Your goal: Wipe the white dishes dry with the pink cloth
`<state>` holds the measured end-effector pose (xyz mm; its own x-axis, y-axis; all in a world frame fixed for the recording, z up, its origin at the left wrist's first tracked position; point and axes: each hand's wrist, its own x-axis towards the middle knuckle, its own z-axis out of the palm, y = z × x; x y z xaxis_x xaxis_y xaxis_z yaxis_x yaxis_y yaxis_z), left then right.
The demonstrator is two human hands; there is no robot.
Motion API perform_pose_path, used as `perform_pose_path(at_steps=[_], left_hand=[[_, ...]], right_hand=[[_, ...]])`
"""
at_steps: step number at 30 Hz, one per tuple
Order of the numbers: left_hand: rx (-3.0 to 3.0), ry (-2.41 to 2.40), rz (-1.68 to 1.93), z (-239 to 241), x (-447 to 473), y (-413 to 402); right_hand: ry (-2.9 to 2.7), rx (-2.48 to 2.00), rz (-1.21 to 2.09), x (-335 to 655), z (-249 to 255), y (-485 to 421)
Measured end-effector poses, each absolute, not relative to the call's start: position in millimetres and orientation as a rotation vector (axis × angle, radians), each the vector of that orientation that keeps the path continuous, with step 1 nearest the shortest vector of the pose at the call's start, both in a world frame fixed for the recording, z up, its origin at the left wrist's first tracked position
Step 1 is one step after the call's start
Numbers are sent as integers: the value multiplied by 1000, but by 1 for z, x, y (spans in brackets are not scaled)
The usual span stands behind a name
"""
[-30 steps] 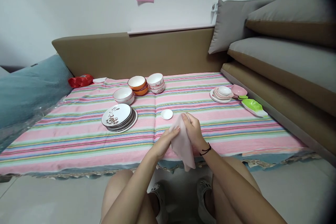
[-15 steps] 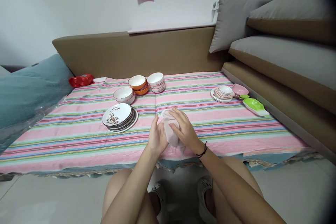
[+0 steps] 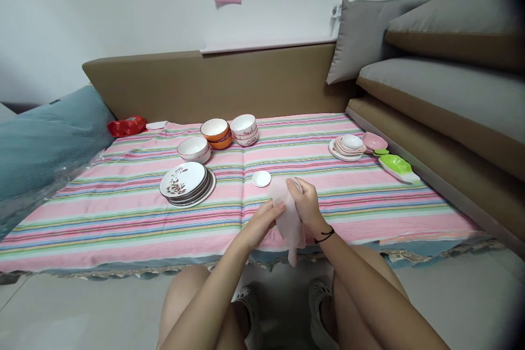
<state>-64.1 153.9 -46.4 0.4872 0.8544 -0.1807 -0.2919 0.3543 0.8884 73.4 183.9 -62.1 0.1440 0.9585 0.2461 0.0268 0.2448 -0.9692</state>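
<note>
A pale pink cloth (image 3: 288, 217) is held in front of me above the striped sheet, its lower end hanging down. My right hand (image 3: 305, 202) grips it from the right, fingers curled over its upper edge. From the left, my left hand (image 3: 262, 223) is closed on the cloth's near side, thumb and fingers pressing it. Just beyond the hands, a small white dish (image 3: 261, 179) sits upright on the sheet, untouched by either one.
Left of the dish stand a stack of flower-patterned plates (image 3: 182, 180) and stacked bowls: white (image 3: 192, 146), orange (image 3: 215, 129) and patterned white (image 3: 243, 124). At right are small stacked dishes (image 3: 351, 143), a pink bowl (image 3: 374, 141) and a green leaf-shaped dish (image 3: 396, 163). Cushions (image 3: 443, 82) border the right.
Both hands and the cloth have shifted right and the cloth has opened out. The small white dish, mostly covered by the hands before, now shows fully. My left hand has closed on the cloth.
</note>
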Motion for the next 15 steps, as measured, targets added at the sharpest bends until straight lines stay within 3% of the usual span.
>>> perform_pose_path(at_steps=[6, 15], left_hand=[[779, 658, 1000, -45, -59, 157], [552, 608, 1152, -41, -66, 166]], right_hand=[[-1150, -1113, 865, 67, -67, 188], [-1550, -967, 629, 54, -72, 181]])
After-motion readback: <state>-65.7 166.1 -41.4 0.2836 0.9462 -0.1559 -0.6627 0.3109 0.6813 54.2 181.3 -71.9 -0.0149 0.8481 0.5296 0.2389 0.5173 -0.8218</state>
